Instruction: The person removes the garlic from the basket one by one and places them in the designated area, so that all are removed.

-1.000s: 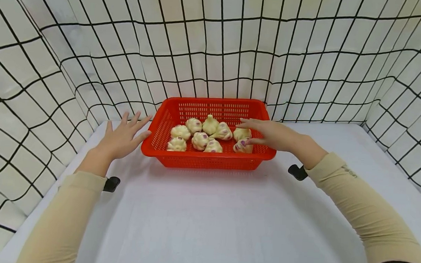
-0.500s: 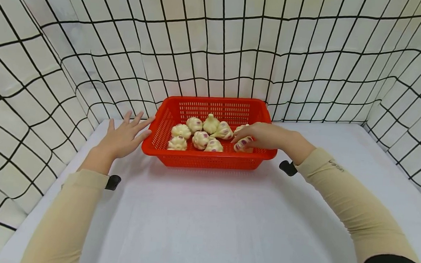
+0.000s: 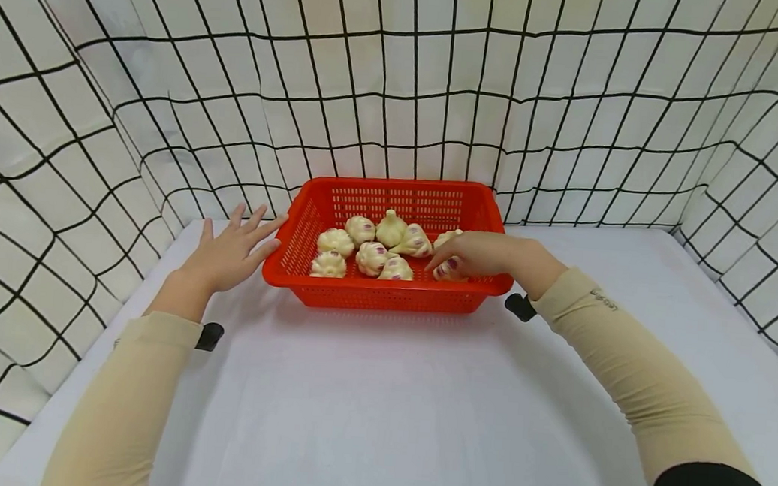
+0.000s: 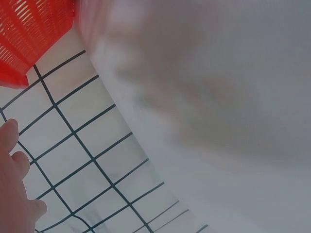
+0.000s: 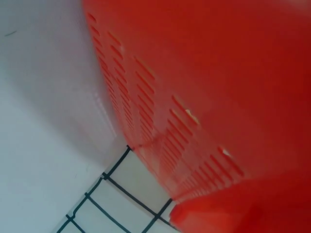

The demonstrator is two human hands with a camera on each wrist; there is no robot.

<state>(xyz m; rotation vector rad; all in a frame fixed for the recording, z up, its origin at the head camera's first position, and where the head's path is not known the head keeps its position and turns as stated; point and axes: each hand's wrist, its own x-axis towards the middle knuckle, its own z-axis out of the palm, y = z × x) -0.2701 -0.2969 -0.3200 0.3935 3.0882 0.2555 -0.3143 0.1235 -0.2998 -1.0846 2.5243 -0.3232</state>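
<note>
A red plastic basket (image 3: 386, 289) stands towards the back of the table in the head view, with several whitish, purple-streaked garlic bulbs (image 3: 370, 258) inside. My right hand (image 3: 482, 252) reaches over its right end, fingers curled down round a garlic bulb (image 3: 449, 269) near the front right corner; fingers and palm partly hide that bulb. Another bulb (image 3: 447, 236) shows just behind these fingers. My left hand (image 3: 231, 256) is spread beside the basket's left end, fingertips right at the rim. The right wrist view is filled mostly by the basket's slotted wall (image 5: 204, 63), with the hand itself hidden.
Black netting (image 3: 413, 98) over a white backing rises behind the table and along both sides. A white cloth (image 3: 364, 407) covers the table. Small black devices sit at the left wrist (image 3: 208, 336) and right wrist (image 3: 520, 307).
My right hand has lowered from above the bulbs at the right, moving slightly left, and its fingers have curled round one of them. The left hand has stayed almost still.
</note>
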